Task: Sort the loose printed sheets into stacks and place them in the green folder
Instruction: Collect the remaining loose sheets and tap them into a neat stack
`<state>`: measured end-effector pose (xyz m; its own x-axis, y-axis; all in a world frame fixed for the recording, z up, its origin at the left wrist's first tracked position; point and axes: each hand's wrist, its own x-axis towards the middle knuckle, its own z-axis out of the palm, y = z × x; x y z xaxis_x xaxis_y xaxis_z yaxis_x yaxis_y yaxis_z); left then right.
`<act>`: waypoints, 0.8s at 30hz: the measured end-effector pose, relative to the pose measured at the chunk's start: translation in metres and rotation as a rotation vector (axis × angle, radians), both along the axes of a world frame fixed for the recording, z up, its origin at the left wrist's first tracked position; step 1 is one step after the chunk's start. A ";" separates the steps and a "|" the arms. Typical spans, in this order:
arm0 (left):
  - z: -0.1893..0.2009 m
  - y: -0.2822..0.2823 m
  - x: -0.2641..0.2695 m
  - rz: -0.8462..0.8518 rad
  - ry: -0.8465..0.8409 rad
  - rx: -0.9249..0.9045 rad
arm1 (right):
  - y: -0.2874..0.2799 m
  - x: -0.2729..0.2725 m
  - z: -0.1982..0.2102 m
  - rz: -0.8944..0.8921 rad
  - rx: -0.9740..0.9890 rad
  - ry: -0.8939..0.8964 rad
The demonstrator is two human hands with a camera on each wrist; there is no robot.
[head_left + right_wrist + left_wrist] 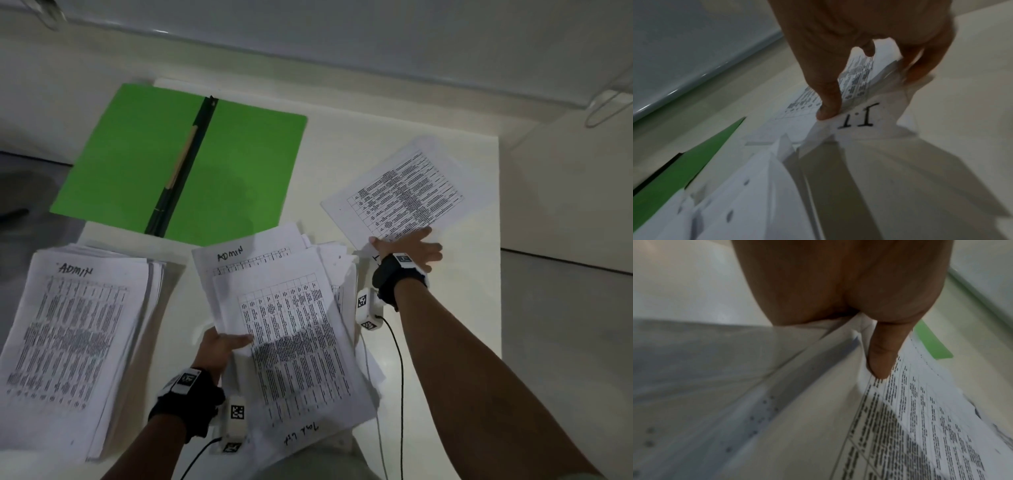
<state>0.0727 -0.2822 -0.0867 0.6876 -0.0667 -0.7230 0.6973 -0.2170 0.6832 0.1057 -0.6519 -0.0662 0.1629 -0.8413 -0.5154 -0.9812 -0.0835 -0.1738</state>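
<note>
We read "ADMIN", handwritten in dark marker, at the top of the stack of sheets (78, 329) in the lower left of the head view. The same word, "ADMIN", is handwritten on a sheet (239, 255) near the centre of the frame, at the far end of the middle pile. At the bottom centre, upside down to us, a handwritten note on the lowest sheet (301, 433) seems to say "Task List". In the right wrist view, just right of centre, we read a large marker "I.T" on the white sheet (859, 118). The printed tables are too small to read.
</note>
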 end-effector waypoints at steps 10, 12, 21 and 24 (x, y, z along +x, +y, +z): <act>0.004 0.007 0.001 -0.045 0.109 0.023 | -0.041 -0.069 0.021 -0.109 0.201 -0.154; 0.000 0.011 0.001 -0.069 0.108 0.038 | -0.038 -0.091 0.035 -0.112 0.276 -0.291; 0.010 0.038 -0.040 -0.190 0.031 0.160 | 0.049 -0.218 0.073 -0.652 0.675 -1.102; 0.013 0.051 -0.051 -0.117 0.002 0.180 | 0.081 -0.244 0.089 -0.645 0.499 -1.245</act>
